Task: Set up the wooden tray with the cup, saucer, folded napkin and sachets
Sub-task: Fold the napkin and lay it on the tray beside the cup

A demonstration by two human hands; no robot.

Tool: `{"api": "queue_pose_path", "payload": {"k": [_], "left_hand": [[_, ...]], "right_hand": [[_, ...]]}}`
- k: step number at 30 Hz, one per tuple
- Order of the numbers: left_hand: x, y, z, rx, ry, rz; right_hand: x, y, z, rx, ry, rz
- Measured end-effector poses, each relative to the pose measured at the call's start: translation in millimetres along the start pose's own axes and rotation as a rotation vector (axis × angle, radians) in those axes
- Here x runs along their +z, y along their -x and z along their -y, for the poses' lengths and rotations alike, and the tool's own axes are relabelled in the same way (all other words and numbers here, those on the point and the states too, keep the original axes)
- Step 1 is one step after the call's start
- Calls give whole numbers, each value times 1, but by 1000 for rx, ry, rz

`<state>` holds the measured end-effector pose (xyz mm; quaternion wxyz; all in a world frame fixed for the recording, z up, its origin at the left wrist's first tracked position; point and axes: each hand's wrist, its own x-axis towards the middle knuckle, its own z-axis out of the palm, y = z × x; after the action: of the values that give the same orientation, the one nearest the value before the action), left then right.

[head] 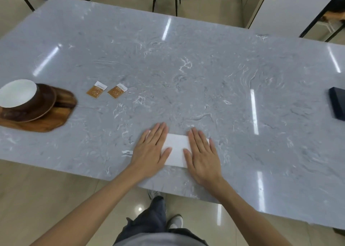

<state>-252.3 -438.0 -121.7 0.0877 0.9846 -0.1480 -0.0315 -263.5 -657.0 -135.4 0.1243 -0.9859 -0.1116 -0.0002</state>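
Both hands lie flat with fingers straight and spread, palms down on the white napkin [176, 151]: the left hand [152, 148] covers its left end and the right hand [202, 156] its right end, leaving a bare strip of paper between the thumbs. Judging by that pose, they are pressing a fold flat so the crease holds, near the table's [186, 68] front edge where the arms can bear down.

Up and to the left of the left hand, two orange sachets [107, 90] lie side by side, well apart from the napkin, kept handy for loading.

Further left still sits the wooden tray [50, 121], already carrying the dark saucer [47, 103] with the white-lined cup [19, 94] on it. The napkin and sachets are not yet on the tray
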Motion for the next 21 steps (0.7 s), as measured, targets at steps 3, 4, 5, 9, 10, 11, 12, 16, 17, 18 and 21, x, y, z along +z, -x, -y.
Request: {"api": "queue_pose_path", "payload": {"k": [3,4,5,9,10,11,12,16,17,18,21], "left_hand": [[-1,3,5,-3,-9,29],[-2,3,4,-7,-10,39],[-3,4,2,-20,-11,43],[-7,12,-10,-129,69,81],[-8,16,-16,-158,92,96],[-8,20,-22,-186,104,116],[-8,25,-30,-208,103,136],[-18,46,-55,-245,13,166],[-23,47,-56,-249,-4,147],[-30,45,-55,-255,-8,122],[-44,28,-39,-231,31,52]], "right_hand": [[0,0,0,3,8,12],[-1,-1,-1,4,3,20],[-3,-2,-3,1,-3,29],[-16,-26,-28,-88,70,108],[-22,-37,-38,-125,120,130],[-28,-49,-46,-161,172,154],[-34,-61,-54,-189,217,179],[-53,-98,-68,-127,209,224],[-56,-101,-68,-60,135,184],[-60,-100,-68,21,43,128],[-67,-83,-71,224,-203,36]]}}
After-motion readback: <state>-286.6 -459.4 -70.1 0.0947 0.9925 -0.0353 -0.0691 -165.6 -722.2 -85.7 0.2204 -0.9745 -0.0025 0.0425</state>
